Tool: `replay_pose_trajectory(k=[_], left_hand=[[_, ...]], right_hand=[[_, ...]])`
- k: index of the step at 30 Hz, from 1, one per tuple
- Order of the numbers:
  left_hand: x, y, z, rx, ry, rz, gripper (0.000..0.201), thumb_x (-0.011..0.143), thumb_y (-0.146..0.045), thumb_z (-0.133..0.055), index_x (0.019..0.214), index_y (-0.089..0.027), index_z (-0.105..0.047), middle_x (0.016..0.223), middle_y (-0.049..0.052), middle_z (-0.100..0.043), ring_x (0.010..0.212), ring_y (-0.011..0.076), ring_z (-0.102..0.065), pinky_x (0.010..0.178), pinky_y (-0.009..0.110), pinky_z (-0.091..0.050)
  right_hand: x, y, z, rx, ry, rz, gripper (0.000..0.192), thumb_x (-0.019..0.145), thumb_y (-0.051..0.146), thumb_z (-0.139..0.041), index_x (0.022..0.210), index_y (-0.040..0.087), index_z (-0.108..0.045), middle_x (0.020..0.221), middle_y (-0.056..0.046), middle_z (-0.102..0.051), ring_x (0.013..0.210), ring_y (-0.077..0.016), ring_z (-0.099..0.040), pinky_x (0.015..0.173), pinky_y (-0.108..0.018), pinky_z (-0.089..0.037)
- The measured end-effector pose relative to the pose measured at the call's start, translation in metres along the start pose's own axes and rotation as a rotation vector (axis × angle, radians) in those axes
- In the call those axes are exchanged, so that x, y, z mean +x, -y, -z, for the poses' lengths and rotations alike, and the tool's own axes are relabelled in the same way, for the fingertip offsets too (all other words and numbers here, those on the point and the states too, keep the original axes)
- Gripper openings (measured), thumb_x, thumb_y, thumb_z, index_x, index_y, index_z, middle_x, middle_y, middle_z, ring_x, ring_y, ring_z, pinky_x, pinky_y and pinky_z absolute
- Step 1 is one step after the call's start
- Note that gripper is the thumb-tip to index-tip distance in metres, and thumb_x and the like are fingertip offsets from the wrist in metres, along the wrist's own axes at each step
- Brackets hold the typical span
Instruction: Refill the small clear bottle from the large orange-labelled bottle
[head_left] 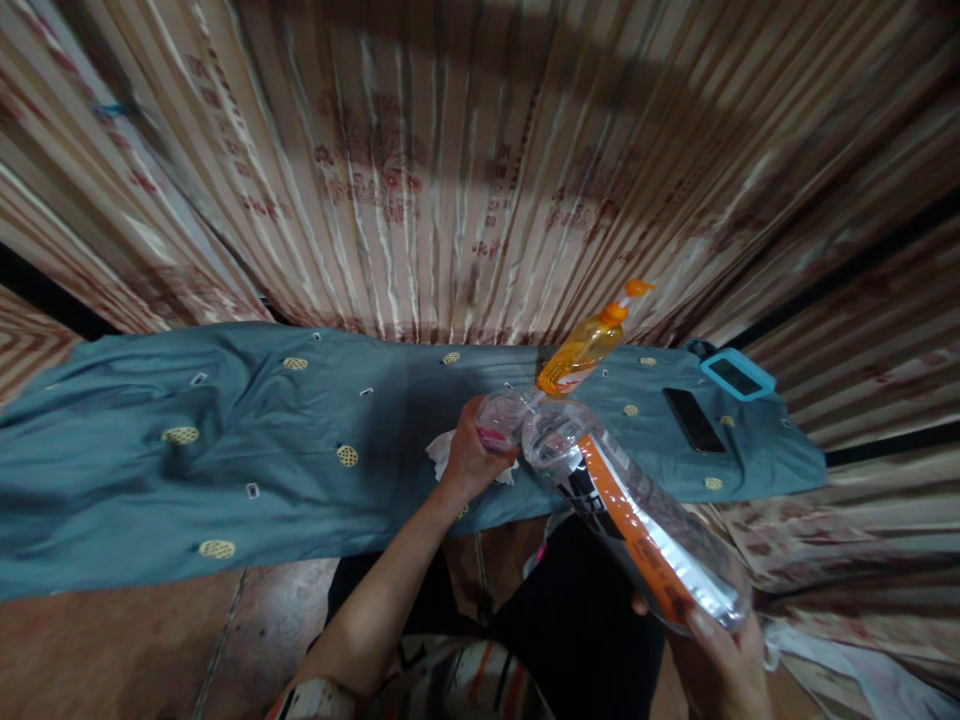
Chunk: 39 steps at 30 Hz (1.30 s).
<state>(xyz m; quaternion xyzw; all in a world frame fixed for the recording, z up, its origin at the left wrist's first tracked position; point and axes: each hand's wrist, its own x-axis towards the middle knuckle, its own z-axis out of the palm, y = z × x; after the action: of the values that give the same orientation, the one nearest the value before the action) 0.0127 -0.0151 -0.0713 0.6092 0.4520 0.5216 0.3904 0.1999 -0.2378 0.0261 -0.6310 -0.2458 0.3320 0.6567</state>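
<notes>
Clear plastic marks the large bottle (637,520), held tilted by its base in the right hand's (724,665) grip, neck pointing at a small clear bottle (501,415) wrapped in the left hand's (469,455) grip. An orange-and-black label runs along the large bottle; its contents cannot be told. Behind stands an orange pump bottle (585,345) on the teal-clothed counter (225,450).

Both forearms are bare to the elbow, and neither the left hand (469,455) nor the right hand (724,665) wears a glove, ring or watch. Dark, near-black trousers cover the lap — above them, a patterned top in white, orange and black.
</notes>
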Motion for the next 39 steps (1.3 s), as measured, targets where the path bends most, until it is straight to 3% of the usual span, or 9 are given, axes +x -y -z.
replay_pose_trajectory(k=[7, 15, 21, 32, 39], left_hand=[[0.0, -0.002, 0.002, -0.019, 0.021, 0.035, 0.093, 0.059, -0.025, -0.098, 0.14, -0.021, -0.053, 0.137, 0.014, -0.067, 0.129, 0.0354, -0.07, 0.117, 0.056, -0.055], [0.0, -0.004, 0.0, -0.009, 0.003, 0.039, 0.09, 0.059, -0.023, -0.096, 0.139, -0.021, -0.054, 0.135, 0.012, -0.068, 0.128, 0.0346, -0.07, 0.116, 0.056, -0.056], [0.001, -0.003, 0.0, -0.006, 0.015, 0.031, 0.092, 0.059, -0.025, -0.097, 0.14, -0.022, -0.053, 0.137, 0.012, -0.067, 0.128, 0.0342, -0.07, 0.116, 0.055, -0.056], [0.0, -0.002, 0.002, 0.0, 0.017, 0.007, 0.09, 0.061, -0.025, -0.097, 0.14, -0.022, -0.053, 0.135, 0.012, -0.067, 0.127, 0.0342, -0.07, 0.116, 0.055, -0.056], [0.001, -0.003, 0.002, -0.003, 0.017, -0.008, 0.091, 0.06, -0.021, -0.096, 0.14, -0.022, -0.053, 0.135, 0.012, -0.067, 0.128, 0.0342, -0.07, 0.116, 0.056, -0.056]], right_hand=[[0.0, -0.001, 0.003, 0.001, -0.016, -0.016, 0.082, 0.075, 0.05, -0.088, 0.148, 0.028, -0.058, 0.129, -0.013, -0.066, 0.071, -0.0208, -0.067, 0.067, -0.04, -0.058], [0.0, 0.002, 0.001, -0.036, -0.032, -0.012, 0.089, 0.071, 0.054, -0.089, 0.148, 0.025, -0.056, 0.141, -0.018, -0.059, 0.104, -0.0341, -0.066, 0.064, -0.04, -0.06], [-0.001, 0.006, -0.003, -0.034, -0.058, -0.012, 0.093, 0.067, 0.055, -0.092, 0.148, 0.025, -0.058, 0.134, -0.016, -0.06, 0.103, -0.0335, -0.065, 0.063, -0.039, -0.059], [-0.001, 0.009, -0.002, -0.062, -0.05, 0.0, 0.081, 0.072, 0.052, -0.089, 0.142, 0.026, -0.059, 0.128, -0.014, -0.062, 0.097, -0.0305, -0.066, 0.064, -0.041, -0.061], [-0.001, 0.014, -0.006, -0.061, -0.066, -0.006, 0.095, 0.067, 0.057, -0.091, 0.148, 0.023, -0.055, 0.136, -0.019, -0.06, 0.103, -0.0335, -0.064, 0.063, -0.04, -0.06]])
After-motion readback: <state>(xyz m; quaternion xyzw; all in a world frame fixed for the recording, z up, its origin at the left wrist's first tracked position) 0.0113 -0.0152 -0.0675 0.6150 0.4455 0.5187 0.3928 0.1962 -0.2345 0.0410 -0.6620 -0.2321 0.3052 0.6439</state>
